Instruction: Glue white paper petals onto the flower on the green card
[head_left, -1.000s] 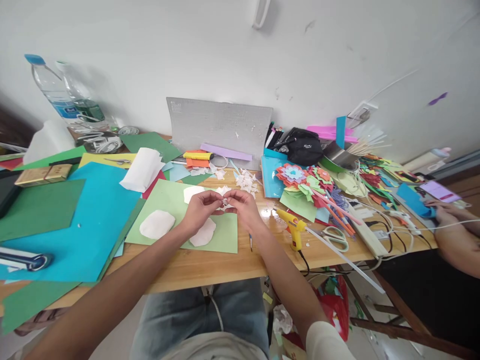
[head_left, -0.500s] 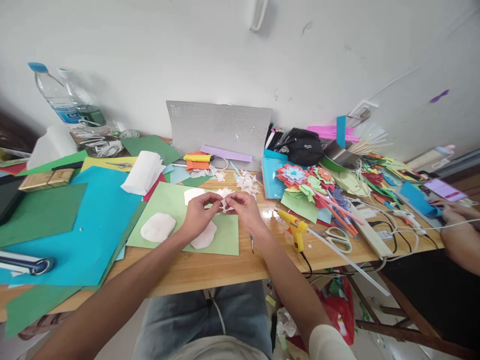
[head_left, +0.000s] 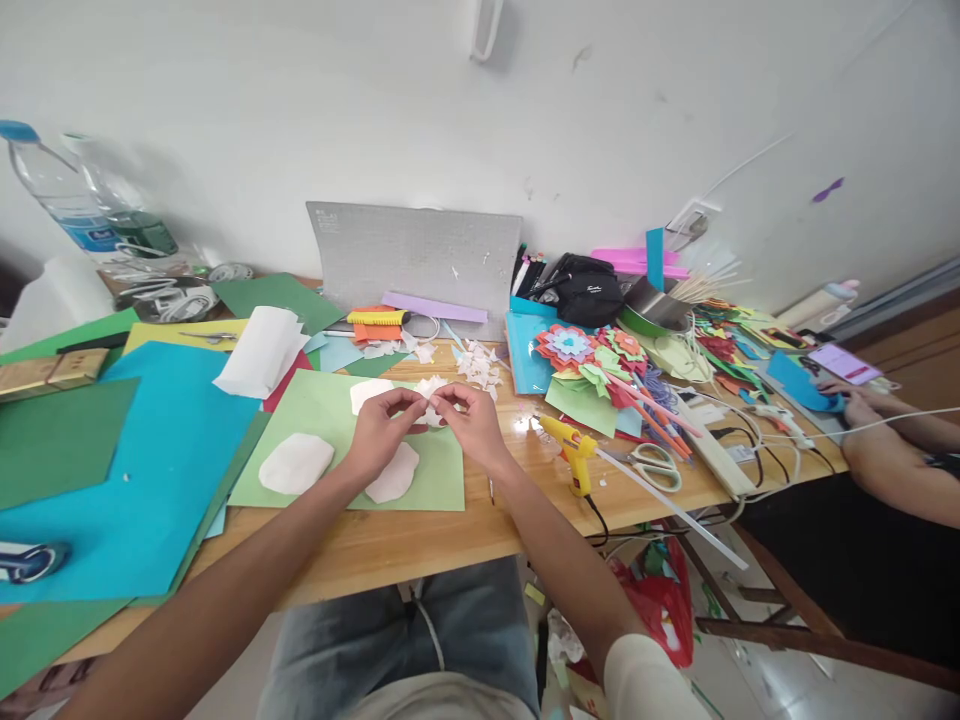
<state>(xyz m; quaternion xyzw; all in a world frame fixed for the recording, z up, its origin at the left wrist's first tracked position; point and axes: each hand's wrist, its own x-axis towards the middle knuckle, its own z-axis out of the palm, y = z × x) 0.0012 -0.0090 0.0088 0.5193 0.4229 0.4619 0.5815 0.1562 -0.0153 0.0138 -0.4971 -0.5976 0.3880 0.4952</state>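
Observation:
My left hand and my right hand meet above a light green sheet. Thumbs and fingertips of both pinch a small piece of white paper, partly covered by the fingers. A rounded white paper cutout lies on the left of the sheet. Another white cutout sits under my left wrist, partly hidden, and a third white piece shows behind that hand. Torn white scraps are heaped just beyond my right hand.
A yellow glue gun and scissors lie to the right, near paper flowers. Blue paper and a white tissue roll are at left. A grey cutting mat leans on the wall. At far right is another person's hand.
The view has swung slightly to the right, so things appear further left. Both hands keep their pinch on the white paper, with only slight finger movement.

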